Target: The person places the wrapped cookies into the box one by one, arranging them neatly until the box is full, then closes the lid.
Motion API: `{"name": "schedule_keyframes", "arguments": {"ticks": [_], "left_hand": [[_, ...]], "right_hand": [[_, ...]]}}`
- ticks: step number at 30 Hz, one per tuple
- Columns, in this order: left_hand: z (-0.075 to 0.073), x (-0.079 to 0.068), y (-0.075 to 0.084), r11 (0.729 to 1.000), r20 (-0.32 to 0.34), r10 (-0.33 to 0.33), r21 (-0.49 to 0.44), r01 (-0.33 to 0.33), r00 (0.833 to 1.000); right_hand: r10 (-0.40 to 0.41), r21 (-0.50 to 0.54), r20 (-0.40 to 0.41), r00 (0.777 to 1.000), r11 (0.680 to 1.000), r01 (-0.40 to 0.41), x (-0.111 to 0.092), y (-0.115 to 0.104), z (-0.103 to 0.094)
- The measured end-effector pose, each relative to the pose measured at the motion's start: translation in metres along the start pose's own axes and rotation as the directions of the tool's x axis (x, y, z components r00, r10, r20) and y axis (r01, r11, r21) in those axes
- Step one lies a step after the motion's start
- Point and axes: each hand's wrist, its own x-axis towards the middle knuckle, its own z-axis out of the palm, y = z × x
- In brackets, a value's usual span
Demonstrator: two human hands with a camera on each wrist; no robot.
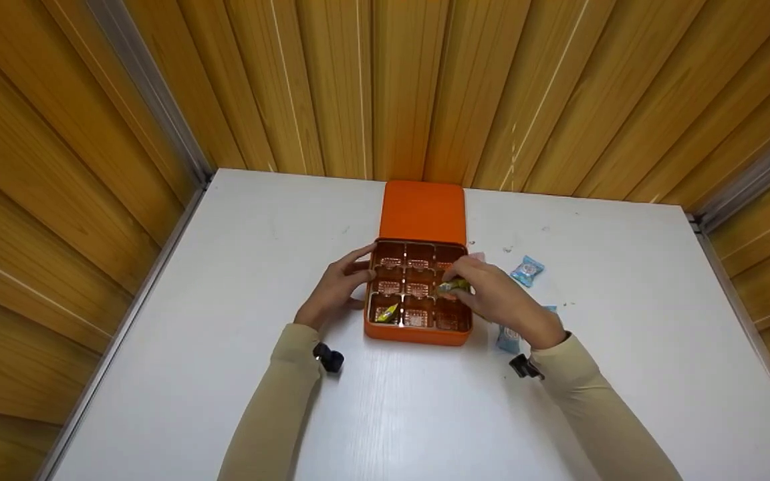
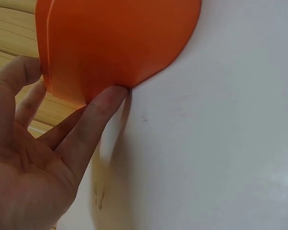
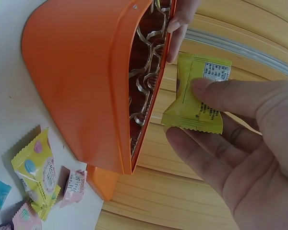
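An orange box [image 1: 418, 337] stands in front of me, its brown inner tray [image 1: 418, 274] divided into compartments. A yellow wrapped candy [image 1: 388, 312] lies in the near left compartment. My left hand [image 1: 335, 287] grips the box's left side, fingertips at the rim and against the outer wall. In the left wrist view its fingers [image 2: 105, 103] touch the orange wall. My right hand [image 1: 498, 297] is over the right column of the tray. Between thumb and fingers it pinches a yellow-green wrapped candy [image 3: 194, 96], printed with small dark text.
An orange lid [image 1: 423, 210] lies behind the box. To the right are blue wrapped candies [image 1: 527, 270], partly behind my right hand. In the right wrist view, a yellow candy [image 3: 38, 172] and pink candies [image 3: 74, 187] lie beside the box. Wooden-looking panels [image 1: 398, 87] bound the table.
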Motion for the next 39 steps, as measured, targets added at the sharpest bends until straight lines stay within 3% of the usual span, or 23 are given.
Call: {"name": "schedule_keyframes", "arguments": {"ticks": [8, 32, 39], "left_hand": [[0.0, 0.0, -0.002, 1.0, -0.003, 0.004, -0.014, -0.004, 1.0], [-0.002, 0.002, -0.004, 1.0, 0.001, 0.002, -0.014, -0.002, 1.0], [0.0, 0.002, -0.004, 1.0, 0.003, -0.007, -0.019, 0.007, 1.0]], "right_hand": [[-0.052, 0.024, 0.021, 0.998, 0.998, 0.051, 0.007, -0.004, 0.003], [-0.11, 0.032, 0.095, 0.989, 0.994, 0.108, 0.017, -0.014, 0.016], [-0.094, 0.05, 0.139, 0.986, 0.995, 0.088, 0.017, -0.017, 0.018]]}}
